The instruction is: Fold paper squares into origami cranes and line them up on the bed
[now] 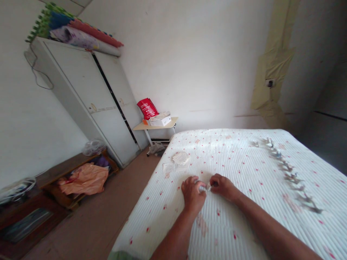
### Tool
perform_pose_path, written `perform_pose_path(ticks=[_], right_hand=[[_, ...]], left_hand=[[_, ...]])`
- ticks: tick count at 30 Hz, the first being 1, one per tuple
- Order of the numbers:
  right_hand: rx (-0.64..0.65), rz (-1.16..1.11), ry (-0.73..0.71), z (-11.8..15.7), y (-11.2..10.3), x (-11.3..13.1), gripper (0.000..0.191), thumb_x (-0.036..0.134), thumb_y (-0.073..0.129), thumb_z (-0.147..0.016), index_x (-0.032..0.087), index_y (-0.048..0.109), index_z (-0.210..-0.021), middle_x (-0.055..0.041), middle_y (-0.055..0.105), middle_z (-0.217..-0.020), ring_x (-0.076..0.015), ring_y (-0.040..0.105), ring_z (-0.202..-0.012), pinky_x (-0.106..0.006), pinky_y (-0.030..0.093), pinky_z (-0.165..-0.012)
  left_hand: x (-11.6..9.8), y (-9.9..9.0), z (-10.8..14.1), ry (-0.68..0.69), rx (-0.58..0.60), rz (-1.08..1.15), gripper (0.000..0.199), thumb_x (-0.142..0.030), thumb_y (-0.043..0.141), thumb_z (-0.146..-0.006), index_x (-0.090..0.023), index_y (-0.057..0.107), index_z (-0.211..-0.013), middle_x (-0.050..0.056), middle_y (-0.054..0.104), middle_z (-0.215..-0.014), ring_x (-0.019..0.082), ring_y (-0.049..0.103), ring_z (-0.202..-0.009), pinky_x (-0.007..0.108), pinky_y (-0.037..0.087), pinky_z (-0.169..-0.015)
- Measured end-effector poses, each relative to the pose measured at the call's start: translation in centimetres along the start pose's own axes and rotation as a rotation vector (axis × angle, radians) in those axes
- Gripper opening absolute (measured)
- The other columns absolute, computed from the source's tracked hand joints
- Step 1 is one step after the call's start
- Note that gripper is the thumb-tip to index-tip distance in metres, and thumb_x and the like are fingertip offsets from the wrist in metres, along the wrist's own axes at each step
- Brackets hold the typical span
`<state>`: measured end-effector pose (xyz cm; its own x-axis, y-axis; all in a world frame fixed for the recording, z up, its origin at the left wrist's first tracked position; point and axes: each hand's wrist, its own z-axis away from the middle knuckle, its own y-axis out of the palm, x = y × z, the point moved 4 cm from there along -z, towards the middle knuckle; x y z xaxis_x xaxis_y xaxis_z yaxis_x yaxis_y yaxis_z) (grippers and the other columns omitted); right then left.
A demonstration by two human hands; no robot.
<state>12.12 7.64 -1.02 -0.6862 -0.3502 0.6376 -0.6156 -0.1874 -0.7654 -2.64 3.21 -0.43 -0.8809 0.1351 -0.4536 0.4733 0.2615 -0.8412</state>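
My left hand [193,194] rests low over the bed with its fingers curled round a small whitish piece of twisted paper [202,188]. From the other side, my right hand [224,187] pinches the paper's right end between thumb and fingertips. Its exact form is too small and blurred to make out. Beyond my left hand, loose printed sheets lie flat on the bed, one roundish paper [180,157] among them. To the right, a long row of small dark and pale figures [294,177] stands on the cover; blur hides their details.
A white quilted cover [222,159] with red spots lies over the bed. Behind it, a small table [139,126] bears a red bag [147,108] and a white box [160,120]. A grey cabinet [81,83] stands left, above a low wooden unit [61,164] with an orange bag [84,178].
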Motion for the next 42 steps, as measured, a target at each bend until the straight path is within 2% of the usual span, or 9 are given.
perform_pose_path(ticks=[7,12,20,28,36,42], right_hand=[[-0.053,-0.205,-0.067,1.1,-0.2,-0.8,0.031,0.006,0.052,-0.062,0.018,0.055,-0.091,0.0000,0.054,-0.081,-0.0103,0.050,-0.064,-0.020,0.038,-0.058],[-0.060,-0.309,-0.062,1.8,-0.4,-0.5,0.032,0.007,0.050,-0.064,0.019,0.051,-0.095,0.0015,0.052,-0.076,-0.0103,0.048,-0.061,-0.021,0.038,-0.057],[-0.082,-0.304,-0.263,2.6,-1.1,1.1,0.023,0.003,0.049,-0.068,0.020,0.059,-0.079,-0.0021,0.052,-0.085,-0.0115,0.051,-0.072,-0.021,0.040,-0.061],[-0.055,-0.099,-0.413,2.9,-0.5,1.2,0.022,0.014,0.046,-0.083,0.020,0.067,-0.076,-0.0044,0.053,-0.090,-0.0110,0.056,-0.075,-0.021,0.043,-0.066],[-0.056,-0.065,-0.432,3.3,-0.7,1.7,0.023,0.015,0.047,-0.083,0.021,0.067,-0.076,-0.0049,0.054,-0.090,-0.0130,0.057,-0.079,-0.023,0.043,-0.068],[-0.174,-0.330,-0.349,3.1,-1.5,0.5,0.017,0.012,0.046,-0.079,0.019,0.058,-0.070,-0.0036,0.055,-0.086,-0.0128,0.055,-0.076,-0.025,0.043,-0.068]], left_hand=[[-0.2,-0.3,0.2,0.020,-0.022,0.069,0.022,-0.013,0.056,-0.065,-0.028,0.067,-0.077,-0.002,0.059,-0.108,0.020,0.045,-0.110,0.040,0.029,-0.099],[-0.3,-0.4,0.3,0.060,-0.072,0.091,0.026,-0.012,0.056,-0.065,-0.026,0.064,-0.085,-0.002,0.059,-0.107,0.018,0.045,-0.110,0.037,0.030,-0.099],[-0.2,0.1,0.3,0.098,-0.079,0.110,0.023,-0.011,0.057,-0.065,-0.027,0.065,-0.079,-0.001,0.058,-0.107,0.019,0.044,-0.110,0.037,0.031,-0.097],[-0.4,0.2,0.4,0.110,-0.048,0.090,0.022,-0.012,0.059,-0.066,-0.029,0.069,-0.076,0.000,0.058,-0.108,0.022,0.043,-0.110,0.040,0.030,-0.097],[-0.5,0.3,0.4,0.133,-0.024,0.064,0.019,-0.014,0.059,-0.069,-0.029,0.070,-0.075,0.001,0.059,-0.110,0.023,0.042,-0.112,0.042,0.030,-0.097],[-0.5,0.2,0.3,0.121,-0.029,0.108,0.026,-0.010,0.056,-0.067,-0.030,0.069,-0.079,0.000,0.059,-0.108,0.021,0.044,-0.110,0.039,0.031,-0.096]])
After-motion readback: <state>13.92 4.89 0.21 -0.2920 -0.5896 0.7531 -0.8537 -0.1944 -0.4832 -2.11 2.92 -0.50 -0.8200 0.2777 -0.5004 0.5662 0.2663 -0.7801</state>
